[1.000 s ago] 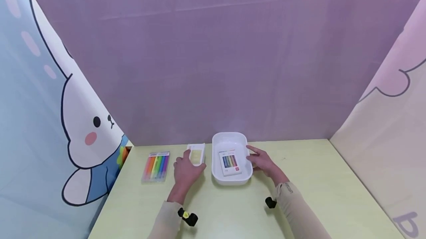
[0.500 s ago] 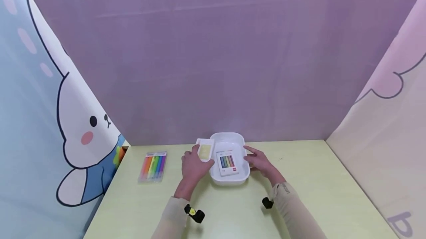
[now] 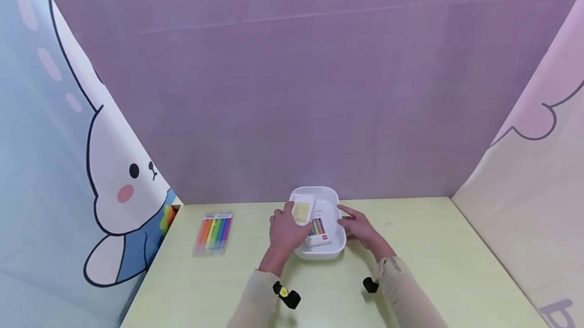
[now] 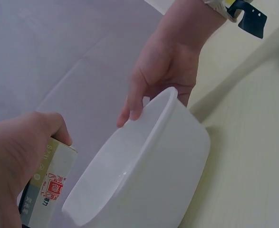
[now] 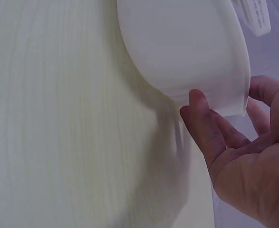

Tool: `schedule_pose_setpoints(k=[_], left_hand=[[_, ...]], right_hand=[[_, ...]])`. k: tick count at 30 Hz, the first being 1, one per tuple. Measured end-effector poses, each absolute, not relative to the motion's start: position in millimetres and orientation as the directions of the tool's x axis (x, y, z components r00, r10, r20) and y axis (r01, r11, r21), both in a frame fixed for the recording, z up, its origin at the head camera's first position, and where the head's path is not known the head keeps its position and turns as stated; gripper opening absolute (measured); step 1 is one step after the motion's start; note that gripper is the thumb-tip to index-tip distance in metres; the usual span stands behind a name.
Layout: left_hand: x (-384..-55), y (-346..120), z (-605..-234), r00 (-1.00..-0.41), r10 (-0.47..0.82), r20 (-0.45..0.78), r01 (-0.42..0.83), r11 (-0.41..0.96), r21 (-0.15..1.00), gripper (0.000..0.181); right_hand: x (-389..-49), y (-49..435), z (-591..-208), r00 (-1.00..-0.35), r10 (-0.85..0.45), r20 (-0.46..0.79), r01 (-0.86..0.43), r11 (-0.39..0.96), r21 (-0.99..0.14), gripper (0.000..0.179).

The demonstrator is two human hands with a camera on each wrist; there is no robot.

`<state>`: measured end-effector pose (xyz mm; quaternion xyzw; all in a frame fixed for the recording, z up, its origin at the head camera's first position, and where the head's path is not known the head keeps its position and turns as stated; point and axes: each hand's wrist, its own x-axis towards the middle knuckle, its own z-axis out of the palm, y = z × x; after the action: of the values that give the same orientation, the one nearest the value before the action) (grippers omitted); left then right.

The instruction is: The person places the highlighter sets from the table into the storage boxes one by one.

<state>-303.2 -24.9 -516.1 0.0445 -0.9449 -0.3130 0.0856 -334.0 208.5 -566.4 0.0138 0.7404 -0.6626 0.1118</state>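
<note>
My left hand [image 3: 286, 231] grips a small white box [image 3: 303, 211] with a pale yellow panel, held over the left part of a white plastic basin [image 3: 321, 255]. Red and dark printing marks the side of that box [image 4: 49, 185] in the left wrist view. Inside the basin lies a flat white box [image 3: 318, 241] with a picture of coloured sticks, partly covered by the left hand and its box. At the basin's right side, my right hand [image 3: 360, 226] holds the rim; in the right wrist view its fingers [image 5: 203, 123] lie on both sides of the wall.
On the left of the pale wooden table [image 3: 219, 287] lies a clear pack of rainbow-coloured pens [image 3: 213, 233]. A purple cloth [image 3: 292, 89] hangs behind the table, and printed cloths [image 3: 114, 176] stand at both sides.
My left hand has lifted the small white box from the table left of the basin and carried it right, over the basin. The right hand stays at the basin's rim.
</note>
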Motion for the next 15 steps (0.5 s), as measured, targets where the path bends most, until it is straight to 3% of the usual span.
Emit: schedule_pose_setpoints(k=[15], left_hand=[[-305, 17, -519, -0.982, -0.085, 0.168, 0.021, 0.837, 0.547, 0.088]], right_hand=[[-336, 209, -569, -0.975, -0.134, -0.178, 0.164, 0.106, -0.981, 0.057]])
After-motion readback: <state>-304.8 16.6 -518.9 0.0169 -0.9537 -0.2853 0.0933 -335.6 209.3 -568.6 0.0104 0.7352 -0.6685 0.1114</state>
